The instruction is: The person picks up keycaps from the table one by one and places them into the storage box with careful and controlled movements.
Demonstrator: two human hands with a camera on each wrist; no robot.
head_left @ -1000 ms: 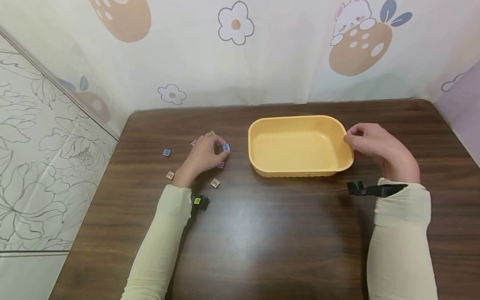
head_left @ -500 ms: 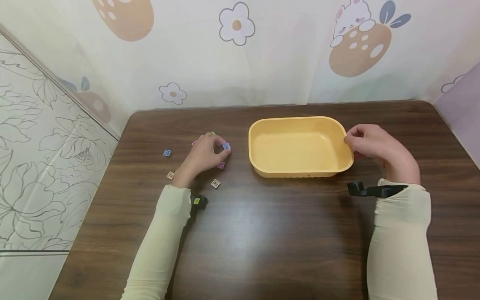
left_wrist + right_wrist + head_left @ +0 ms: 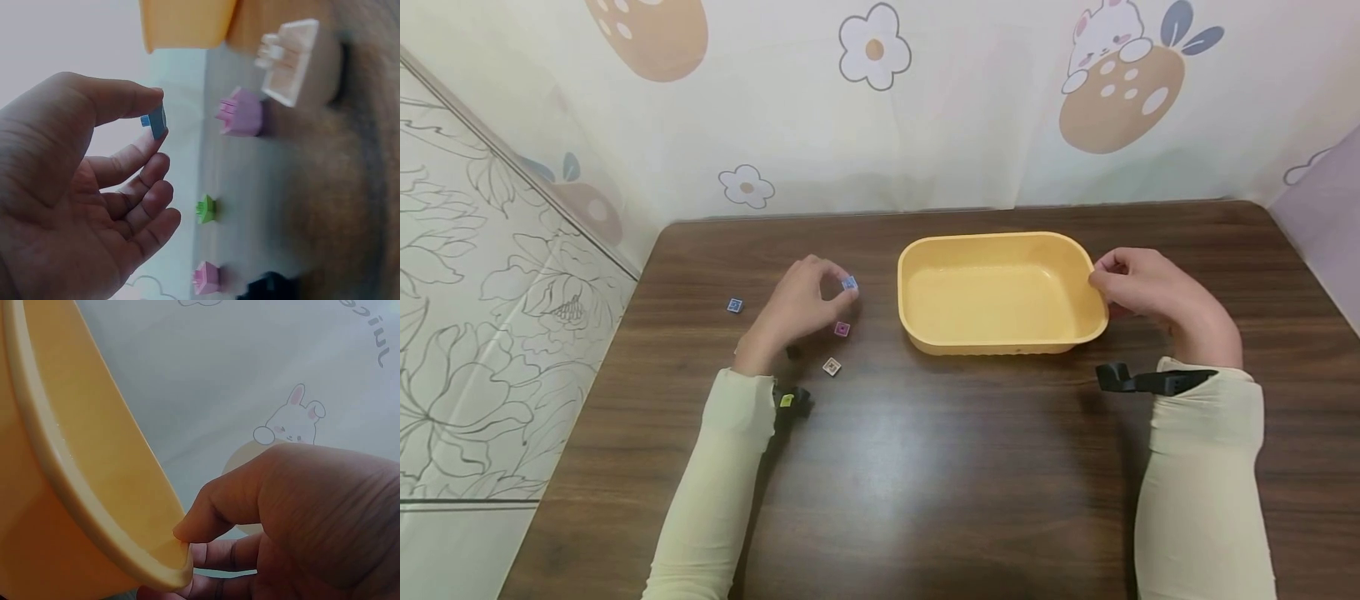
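Note:
Between thumb and index fingertip, the left hand [image 3: 797, 304] pinches a small blue block [image 3: 850, 284]; the left wrist view shows this blue block [image 3: 157, 120] held off the table, the other fingers loosely curled. Just below that hand lie a magenta block [image 3: 842, 329] and a beige block [image 3: 831, 366]. The right hand [image 3: 1165, 296] grips the right end of a yellow basin [image 3: 1000, 343], thumb over the rim, as the right wrist view also shows with the hand [image 3: 281, 512] on the basin [image 3: 81, 506]. The basin holds nothing visible.
Another blue block [image 3: 734, 306] lies left of the left hand. The left wrist view shows a green block [image 3: 205, 209] and a pink block [image 3: 206, 278] on the table. A patterned wall covering [image 3: 955, 108] rises behind the brown table [image 3: 925, 500].
The left hand has shifted slightly left and up with the blue block, now covering most of the beige block near its wrist. The right hand and basin have stayed in place.

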